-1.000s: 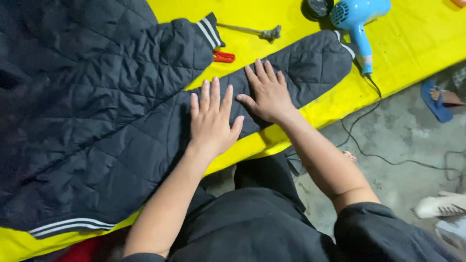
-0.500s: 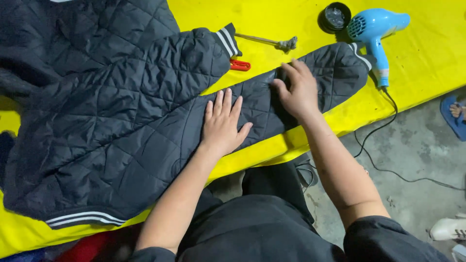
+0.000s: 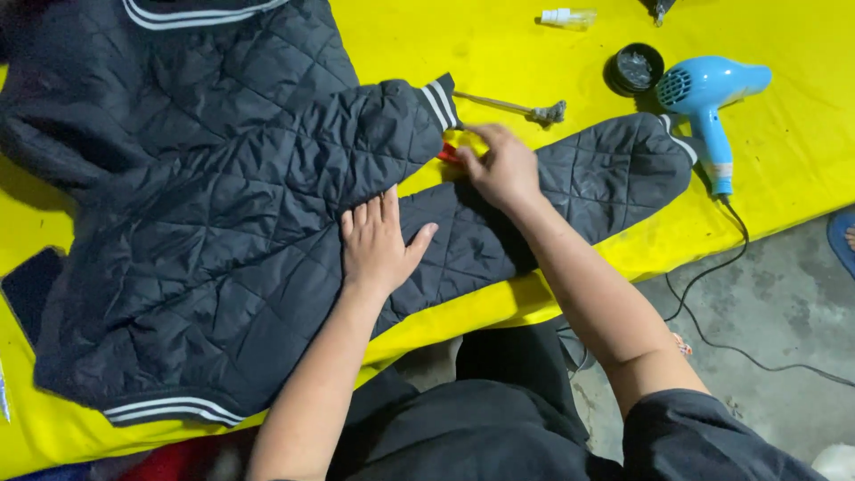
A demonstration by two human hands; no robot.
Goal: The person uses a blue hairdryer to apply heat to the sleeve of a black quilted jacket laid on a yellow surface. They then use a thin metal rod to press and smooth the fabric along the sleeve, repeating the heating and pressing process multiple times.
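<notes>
Jacket (image 3: 223, 223), dark quilted, spread on yellow table (image 3: 499, 44). Left hand (image 3: 378, 245) flat, fingers apart, pinning sleeve. Right hand (image 3: 499, 165) pinched near red tool (image 3: 448, 153); contents unclear. Best kept taut, smoothing outward.

A bright yellow table cover (image 3: 552, 53) is spread wide; below its lower right edge, grey concrete floor (image 3: 784, 303) is seen, evenly lit.
</notes>
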